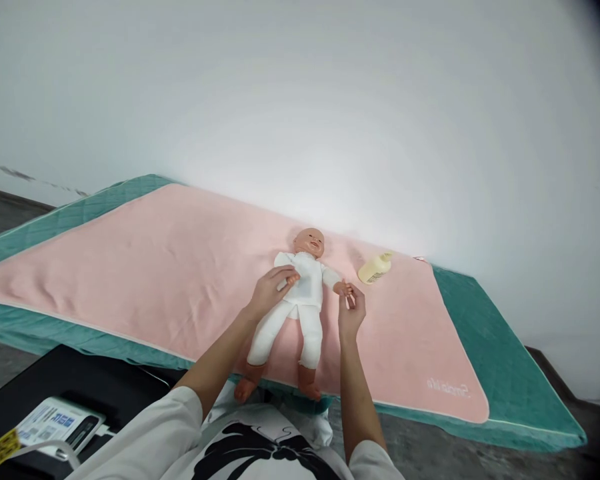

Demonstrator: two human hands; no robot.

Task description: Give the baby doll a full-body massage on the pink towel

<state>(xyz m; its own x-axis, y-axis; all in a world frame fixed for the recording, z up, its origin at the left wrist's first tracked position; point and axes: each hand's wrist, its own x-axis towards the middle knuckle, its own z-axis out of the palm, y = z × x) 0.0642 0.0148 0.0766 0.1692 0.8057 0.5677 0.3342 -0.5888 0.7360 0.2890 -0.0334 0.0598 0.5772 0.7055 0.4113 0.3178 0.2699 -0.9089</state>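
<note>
A baby doll (307, 280) in a white top and white trousers lies on its back on a pink mat (180, 267). Its head points toward the wall and its bare feet hang at the near edge. My left hand (271, 292) is closed on the doll's hand at the left, over its torso; small doll fingers show at my fingertips. With thumb and fingers my right hand (352, 313) pinches the doll's other hand (341, 288), its arm stretched out to the right. A pale yellow pump bottle (375, 268) lies tilted on the mat, just beyond my right hand.
The mat lies over a green quilted bed cover (485, 347). A white wall (300, 107) borders the far side. At lower left, a white device with a label (60, 427) and a cable rests on a black surface (100, 380).
</note>
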